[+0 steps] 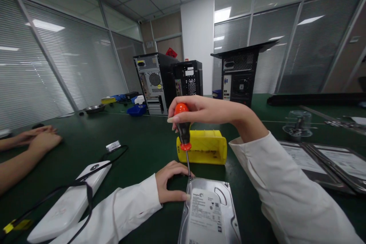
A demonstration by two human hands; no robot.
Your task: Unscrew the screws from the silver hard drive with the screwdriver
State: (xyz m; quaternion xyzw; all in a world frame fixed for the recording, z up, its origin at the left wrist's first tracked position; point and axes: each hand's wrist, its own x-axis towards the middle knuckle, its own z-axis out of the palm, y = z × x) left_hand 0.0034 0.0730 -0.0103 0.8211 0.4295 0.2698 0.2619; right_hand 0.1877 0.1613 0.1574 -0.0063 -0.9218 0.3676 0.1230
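Observation:
My right hand is closed round the handle of a screwdriver with a red top and black grip. Its shaft points nearly straight down, and the tip meets the far left corner of a silver hard drive. The drive lies flat with its white label up. My left hand rests at the drive's left edge, thumb on the near side and fingers stretched toward the corner by the tip. Just behind the drive is a yellow plastic bin lying with its opening toward me.
More hard drives lie at right, below a clear plastic container. A white power bank with a black cable is at left, near another person's hands. Computer cases and a blue bin stand behind.

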